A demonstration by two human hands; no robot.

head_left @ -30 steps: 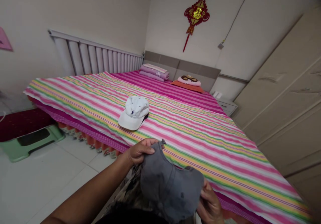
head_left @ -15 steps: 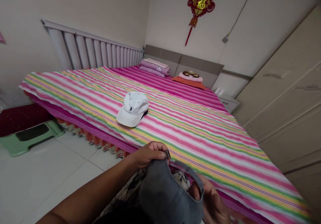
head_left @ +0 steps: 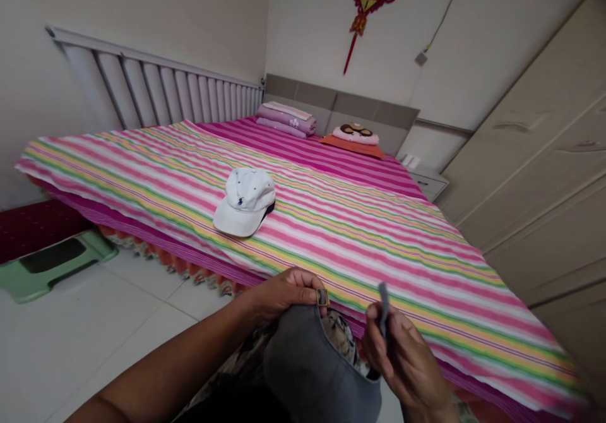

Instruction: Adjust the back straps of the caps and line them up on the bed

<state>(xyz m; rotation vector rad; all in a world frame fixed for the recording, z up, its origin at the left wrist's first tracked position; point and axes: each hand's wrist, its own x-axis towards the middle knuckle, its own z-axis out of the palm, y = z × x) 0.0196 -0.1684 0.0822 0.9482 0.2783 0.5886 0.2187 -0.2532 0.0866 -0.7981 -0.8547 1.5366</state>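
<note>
A grey baseball cap (head_left: 322,366) is held low in front of me, its back opening facing up and away. My left hand (head_left: 296,293) pinches the left edge of that opening, by a small brass-coloured buckle (head_left: 322,297). Between the thumb and fingers of my right hand (head_left: 407,353) is the cap's grey strap (head_left: 384,306), its free end pointing up. Strap and buckle are apart. A white baseball cap (head_left: 246,202) with a small dark logo lies on the bed beyond my hands, its brim toward the left front.
The bed has a striped sheet (head_left: 189,177). Folded purple bedding (head_left: 286,120) and a pink and orange stack (head_left: 354,139) lie near the headboard (head_left: 374,110). A green stool (head_left: 61,265) stands on the floor at left; a wardrobe (head_left: 544,158) is at right.
The grey cap has turned so its back opening shows. My right hand has moved from the cap's side to its strap, which now stands up loose from the buckle.
</note>
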